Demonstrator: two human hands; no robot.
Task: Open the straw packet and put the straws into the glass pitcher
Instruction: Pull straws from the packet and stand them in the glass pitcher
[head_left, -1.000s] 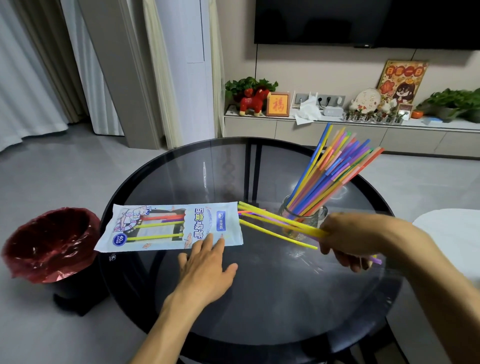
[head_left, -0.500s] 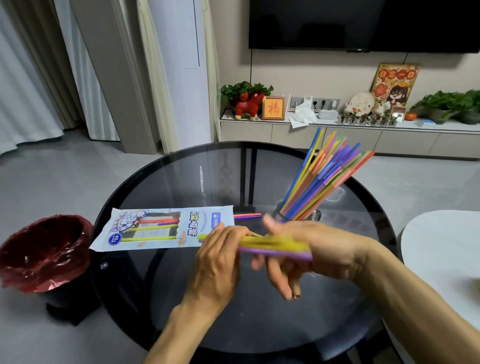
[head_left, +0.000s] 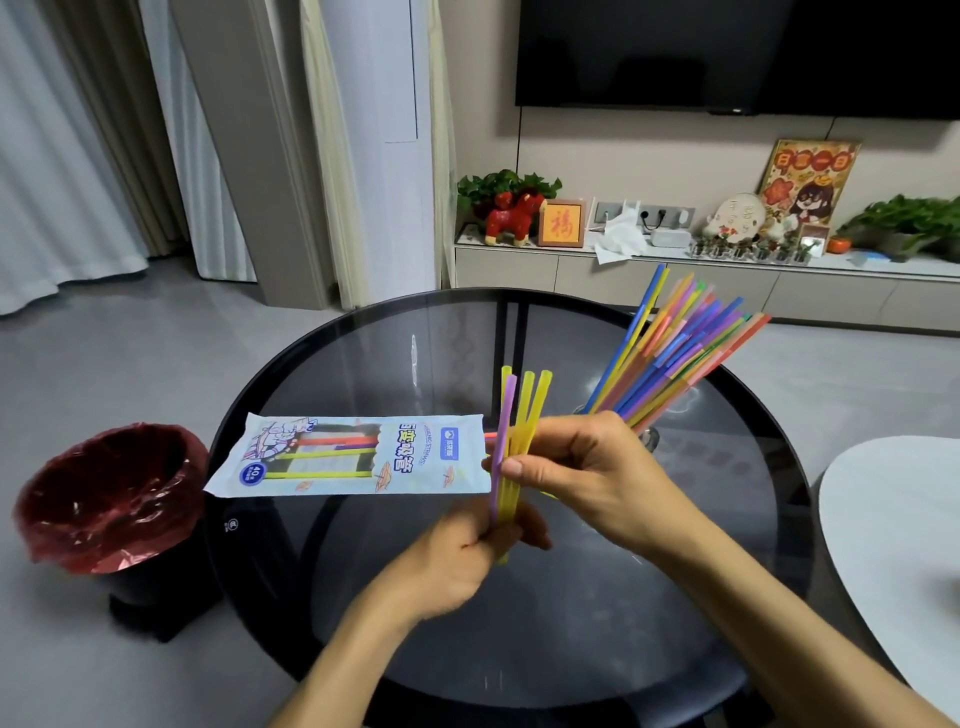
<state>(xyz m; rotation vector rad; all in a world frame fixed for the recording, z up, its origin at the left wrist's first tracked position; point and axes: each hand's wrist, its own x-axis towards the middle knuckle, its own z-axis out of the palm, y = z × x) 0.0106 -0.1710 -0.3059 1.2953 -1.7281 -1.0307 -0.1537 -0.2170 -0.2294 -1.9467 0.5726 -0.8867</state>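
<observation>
- A round dark glass table (head_left: 363, 364) is seen from above, and every place below is given relative to it.
- A bin lined with a red bag (head_left: 104, 499) is seen on the floor just off the table's left edge.
- The straw packet (head_left: 353, 454) is laid flat on the left half of the table: a pale blue and white printed sleeve with a clear window, through which a few red, yellow and green straws are seen. Its long axis is set left to right, with the open end turned toward the table's middle.
- The glass pitcher (head_left: 650, 435) is placed on the right half of the table and is mostly hidden behind the right hand. A large fan of straws in the pitcher (head_left: 675, 353), blue, orange, purple, yellow and pink, is leaned up and to the right, toward the table's far right rim.
- The right hand (head_left: 587, 473) is held over the middle of the table, with its fingers curled and its thumb pressed against the upper part of a small bundle.
- The left hand (head_left: 462, 561) is held nearer the table's front edge, and the bundle's lower end is pinched in its fingers.
- The bundle of straws (head_left: 517, 441), several yellow and one purple, is held close to upright above the table's middle, its long axis running front to back with the tips pointed up and away.
</observation>
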